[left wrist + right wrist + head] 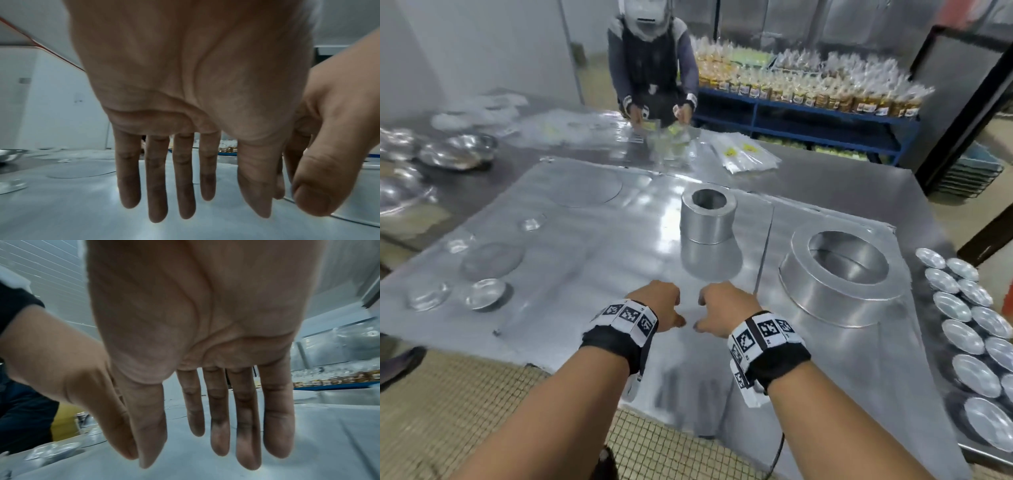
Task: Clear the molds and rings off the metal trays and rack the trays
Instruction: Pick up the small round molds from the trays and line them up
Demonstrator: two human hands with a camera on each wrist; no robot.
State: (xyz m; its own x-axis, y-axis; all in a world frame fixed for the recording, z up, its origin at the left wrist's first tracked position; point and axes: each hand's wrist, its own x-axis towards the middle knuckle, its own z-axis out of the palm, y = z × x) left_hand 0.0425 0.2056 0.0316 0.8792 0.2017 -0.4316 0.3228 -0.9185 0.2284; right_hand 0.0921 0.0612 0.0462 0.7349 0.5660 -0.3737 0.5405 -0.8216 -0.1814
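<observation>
Two flat metal trays lie side by side, the left tray (571, 260) and the right tray (825, 359). A tall stack of narrow metal rings (707, 233) stands near their seam. A wide stack of large rings (842, 281) sits on the right tray. Small round molds (488, 293) and a flat disc (585, 186) lie on the left tray. My left hand (661, 306) and right hand (722, 310) hover side by side just short of the narrow rings, both empty. The wrist views show straight fingers (157, 186) (244, 426) above bare tray.
A row of small fluted tart molds (962, 325) lines the table's right edge. Steel bowls (458, 150) sit at the far left. Another person (654, 68) handles plastic bags (746, 154) across the table. Blue shelves with packed goods (808, 89) stand behind.
</observation>
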